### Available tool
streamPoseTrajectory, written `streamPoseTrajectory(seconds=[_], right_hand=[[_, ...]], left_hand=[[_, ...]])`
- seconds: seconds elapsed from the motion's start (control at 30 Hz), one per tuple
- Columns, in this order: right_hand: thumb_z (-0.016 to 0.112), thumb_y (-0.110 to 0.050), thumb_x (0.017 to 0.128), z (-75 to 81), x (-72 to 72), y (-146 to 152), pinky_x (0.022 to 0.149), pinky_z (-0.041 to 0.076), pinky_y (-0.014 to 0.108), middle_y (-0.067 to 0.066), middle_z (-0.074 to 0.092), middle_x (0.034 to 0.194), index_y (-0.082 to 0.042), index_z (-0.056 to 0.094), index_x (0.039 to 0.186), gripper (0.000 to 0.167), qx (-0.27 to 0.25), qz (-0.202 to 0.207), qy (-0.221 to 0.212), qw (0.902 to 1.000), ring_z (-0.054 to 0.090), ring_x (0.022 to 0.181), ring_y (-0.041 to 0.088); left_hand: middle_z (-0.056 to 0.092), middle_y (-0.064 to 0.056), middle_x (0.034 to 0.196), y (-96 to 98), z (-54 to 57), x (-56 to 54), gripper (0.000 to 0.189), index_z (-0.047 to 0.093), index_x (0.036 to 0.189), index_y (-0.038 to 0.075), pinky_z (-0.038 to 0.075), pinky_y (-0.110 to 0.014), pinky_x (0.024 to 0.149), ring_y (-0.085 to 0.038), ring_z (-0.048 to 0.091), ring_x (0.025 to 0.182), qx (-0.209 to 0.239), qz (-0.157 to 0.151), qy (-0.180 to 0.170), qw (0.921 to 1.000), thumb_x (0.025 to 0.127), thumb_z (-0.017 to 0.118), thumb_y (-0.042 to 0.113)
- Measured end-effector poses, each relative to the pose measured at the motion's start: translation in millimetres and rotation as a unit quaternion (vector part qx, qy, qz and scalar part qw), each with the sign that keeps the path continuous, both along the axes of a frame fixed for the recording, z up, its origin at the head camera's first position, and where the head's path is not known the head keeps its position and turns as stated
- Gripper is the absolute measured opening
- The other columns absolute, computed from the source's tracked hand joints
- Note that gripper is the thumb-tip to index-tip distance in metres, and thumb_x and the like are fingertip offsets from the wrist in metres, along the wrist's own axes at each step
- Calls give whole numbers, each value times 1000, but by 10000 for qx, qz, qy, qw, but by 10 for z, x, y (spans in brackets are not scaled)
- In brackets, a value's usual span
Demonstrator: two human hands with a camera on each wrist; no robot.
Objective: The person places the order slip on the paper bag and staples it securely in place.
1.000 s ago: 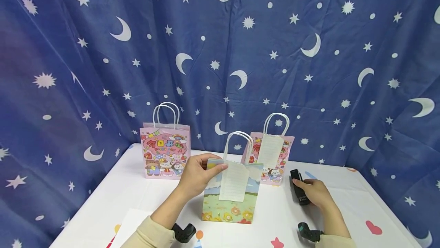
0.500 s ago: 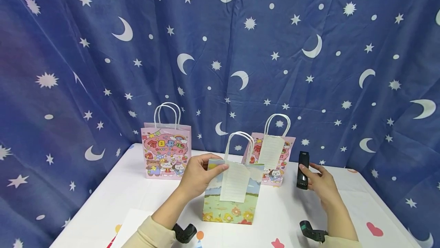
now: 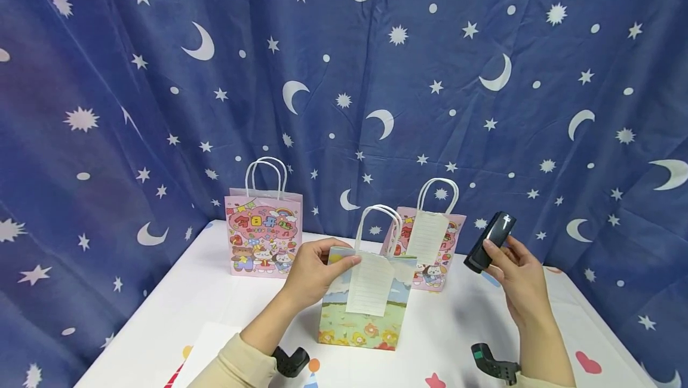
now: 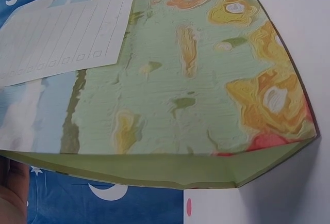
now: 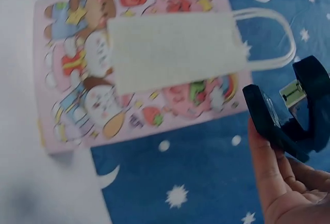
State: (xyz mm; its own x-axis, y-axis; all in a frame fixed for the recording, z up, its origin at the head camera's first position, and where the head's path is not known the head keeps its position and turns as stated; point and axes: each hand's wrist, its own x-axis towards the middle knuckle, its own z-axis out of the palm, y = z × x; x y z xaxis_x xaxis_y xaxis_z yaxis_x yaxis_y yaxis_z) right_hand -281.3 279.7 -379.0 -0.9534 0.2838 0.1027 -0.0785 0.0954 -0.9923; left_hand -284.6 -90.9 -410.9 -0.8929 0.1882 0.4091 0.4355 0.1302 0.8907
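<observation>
My left hand [image 3: 317,274] pinches the top left edge of a paper gift bag [image 3: 360,331] printed with a meadow and flowers, standing upright at the table's middle. A lined white paper slip [image 3: 369,286] hangs over its front, its top end at the rim by the white handles. In my right hand [image 3: 524,286] is a black stapler [image 3: 491,242], held raised and tilted above the table on the right. The right wrist view shows the stapler [image 5: 268,121] with its jaws apart and the thumb and fingers around its lower end.
Behind on the right stands a pink cartoon gift bag [image 3: 457,230] with a similar slip [image 3: 428,237] on its front. Another pink gift bag [image 3: 263,233] stands back left. White sheet [image 3: 209,346] lies front left. A blue moon-and-star curtain [image 3: 344,77] hangs behind the table.
My right hand has lifted the stapler off the table, bringing it up and tilting it. The left hand keeps its hold on the flowered bag, almost unmoved.
</observation>
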Motion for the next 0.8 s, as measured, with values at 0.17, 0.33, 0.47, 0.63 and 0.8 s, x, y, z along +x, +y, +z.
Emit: streamPoseTrajectory(seconds=[0.17,0.33,0.47,0.63,0.8], right_hand=[[73,-29,98,87,99,-118,84,54,9,-5,49,124,-3,25,162,85,187,178,520,9983,60,109,0],[72,-15,99,145,175,-228,87,55,11,-3,51,123,-4,34,156,69,398,545,996,9927,62,110,1],[73,-10,97,187,212,-296,89,53,10,-3,53,123,-11,42,148,60,554,710,1115,9897,65,109,-2],[73,-4,96,219,277,-368,92,52,11,-4,56,124,-13,46,143,55,624,967,1437,9829,67,110,-2],[73,2,94,253,327,-421,93,54,14,-4,61,124,-11,43,148,63,695,1166,1719,9757,69,110,2]], left_hand=[[47,0,60,6,-10,-2,14,81,104,20,28,-21,51,-7,37,54,-24,-18,-29,10000,91,81,28],[45,1,59,11,-9,0,15,81,105,21,28,-20,50,-7,36,53,-15,3,23,10000,91,81,28],[40,1,57,12,-6,1,16,81,105,22,27,-20,49,-7,34,51,-17,30,70,10000,91,81,29],[42,0,57,12,-8,-3,16,80,105,20,27,-20,49,-7,34,51,-16,7,110,9999,92,81,29],[44,0,57,19,-14,-3,15,80,104,19,28,-20,49,-6,35,51,-2,-21,111,9999,92,80,29]])
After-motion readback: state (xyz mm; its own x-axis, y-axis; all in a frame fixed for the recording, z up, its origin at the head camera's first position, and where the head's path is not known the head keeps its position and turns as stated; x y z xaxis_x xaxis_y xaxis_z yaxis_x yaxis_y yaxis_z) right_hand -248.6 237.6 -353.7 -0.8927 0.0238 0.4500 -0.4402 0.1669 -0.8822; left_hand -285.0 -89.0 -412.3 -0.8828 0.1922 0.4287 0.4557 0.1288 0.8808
